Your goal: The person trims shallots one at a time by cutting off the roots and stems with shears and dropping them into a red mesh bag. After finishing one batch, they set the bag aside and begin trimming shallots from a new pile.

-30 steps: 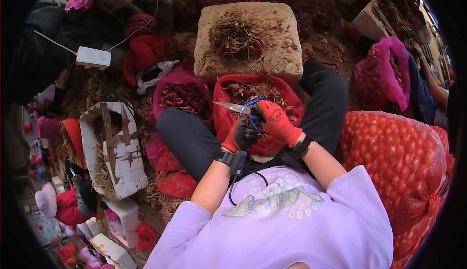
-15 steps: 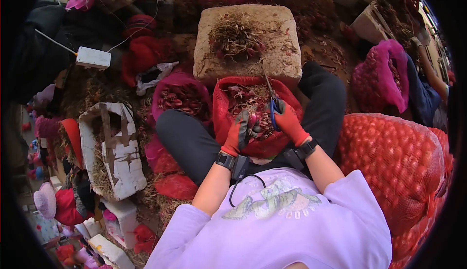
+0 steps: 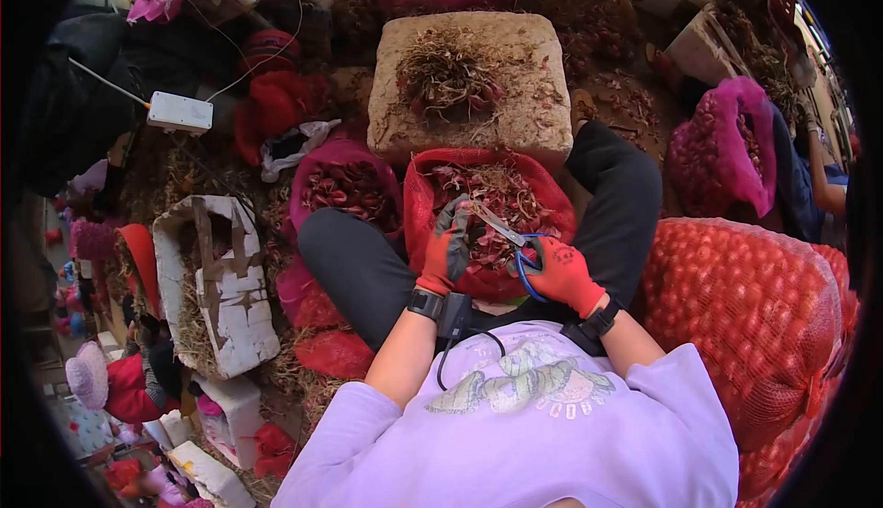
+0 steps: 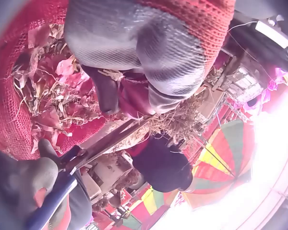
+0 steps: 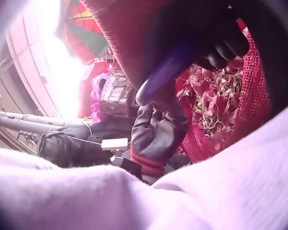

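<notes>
Sits a reddish shallot (image 4: 133, 98) over the open red mesh sack (image 3: 418, 200), at the left hand's (image 3: 448, 249) fingertips. Could nick a gloved finger, given blades so near, or lose the shallot among the dry skins (image 4: 50, 117) if pinched too loosely. Pinches it between left thumb and fingers, grip closed down to its width. Curls the right hand (image 3: 566, 273) round the handles of blue-handled scissors (image 3: 501, 224); cannot tell whether tips touch the shallot. Beyond, on a pale block (image 3: 543, 94): a stemmed heap (image 3: 446, 71).
</notes>
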A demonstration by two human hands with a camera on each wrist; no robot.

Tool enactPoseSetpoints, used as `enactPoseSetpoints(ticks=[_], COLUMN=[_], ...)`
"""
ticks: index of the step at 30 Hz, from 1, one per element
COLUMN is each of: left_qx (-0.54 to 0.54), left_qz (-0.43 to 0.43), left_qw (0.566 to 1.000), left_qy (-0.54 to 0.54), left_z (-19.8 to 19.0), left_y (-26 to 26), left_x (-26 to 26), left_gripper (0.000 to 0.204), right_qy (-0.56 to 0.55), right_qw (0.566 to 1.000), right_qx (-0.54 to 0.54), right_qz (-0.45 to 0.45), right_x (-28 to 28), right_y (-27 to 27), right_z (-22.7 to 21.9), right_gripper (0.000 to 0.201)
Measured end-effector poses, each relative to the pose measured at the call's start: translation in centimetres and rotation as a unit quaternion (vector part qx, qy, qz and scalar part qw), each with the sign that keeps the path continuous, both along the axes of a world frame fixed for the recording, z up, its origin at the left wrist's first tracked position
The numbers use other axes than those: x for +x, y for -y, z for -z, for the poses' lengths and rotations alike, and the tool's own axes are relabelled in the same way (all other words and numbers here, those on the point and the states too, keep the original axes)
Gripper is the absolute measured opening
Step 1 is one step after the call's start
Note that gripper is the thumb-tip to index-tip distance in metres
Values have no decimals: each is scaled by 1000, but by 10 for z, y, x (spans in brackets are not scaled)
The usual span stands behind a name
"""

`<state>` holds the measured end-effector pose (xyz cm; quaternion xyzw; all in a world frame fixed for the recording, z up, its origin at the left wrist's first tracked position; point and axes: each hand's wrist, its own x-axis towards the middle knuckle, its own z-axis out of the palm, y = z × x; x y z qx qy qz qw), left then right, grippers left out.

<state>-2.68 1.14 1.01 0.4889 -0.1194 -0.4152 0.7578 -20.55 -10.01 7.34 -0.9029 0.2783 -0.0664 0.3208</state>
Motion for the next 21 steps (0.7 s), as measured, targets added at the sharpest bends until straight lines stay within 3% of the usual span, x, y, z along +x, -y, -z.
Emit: enactPoseSetpoints(ticks=[3,9,12,15,18,21], left_qx=[87,29,3,-9,-79,-108], left_qz=[62,63,74,57,15,7], left_qw=[987,998,991,988,985,985], left_qy=[119,-5,-108,-141,-150,-131], left_z=[10,15,5,-1,-1,10], left_y=[-7,-6,-7,-5,-4,-8], left_x=[1,-1,0,-2,0,7], left_gripper=[29,25,24,26,29,34], right_qy=[4,-127,-97,-95,-31,-56], right_qw=[1000,991,994,983,984,989], right_qx=[-29,-27,58,157,171,133], right_qz=[-4,-8,-6,11,45,32], right_x=[2,8,10,12,6,2], right_y=[-2,2,4,2,2,1], right_z=[5,9,17,10,18,11], right_gripper=[47,39,40,45,48,47])
